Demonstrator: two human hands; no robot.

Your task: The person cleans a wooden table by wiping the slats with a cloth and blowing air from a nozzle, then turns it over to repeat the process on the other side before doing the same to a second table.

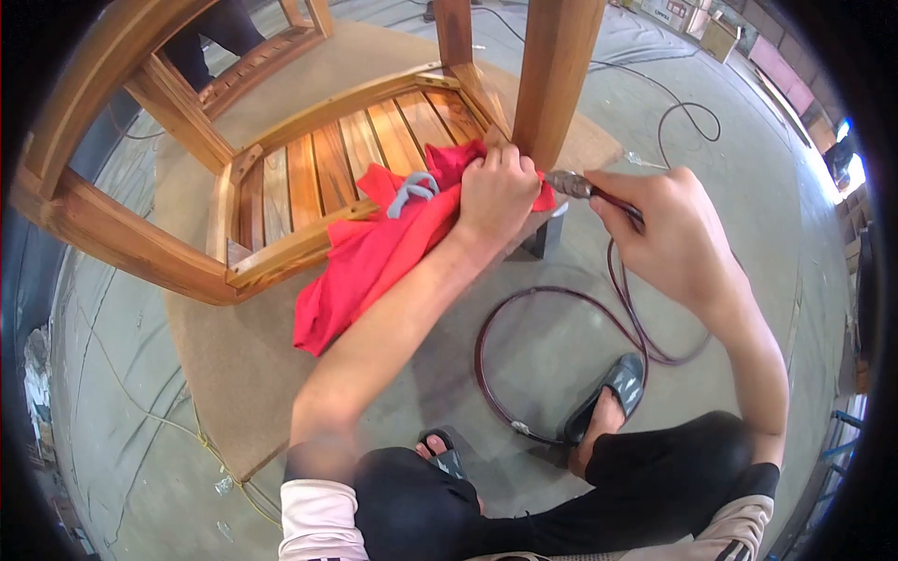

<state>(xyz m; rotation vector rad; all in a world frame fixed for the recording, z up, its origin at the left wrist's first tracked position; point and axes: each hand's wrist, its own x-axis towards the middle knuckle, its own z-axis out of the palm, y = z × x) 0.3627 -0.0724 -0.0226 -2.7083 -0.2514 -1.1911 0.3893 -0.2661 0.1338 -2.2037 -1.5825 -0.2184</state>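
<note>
My left hand (496, 192) bunches the red cloth (374, 252) against the foot of the upright chair leg (554, 75). My right hand (669, 234), grip pinched around the air nozzle (569, 184), points it left at that leg, just beside the cloth.

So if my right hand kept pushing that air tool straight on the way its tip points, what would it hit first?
Most likely the wooden chair leg. The right hand aims the air tool leftward, with its tip right at the leg's base, beside the left hand pressing the red cloth. Depth is hard to judge, so it may already be touching.
</note>
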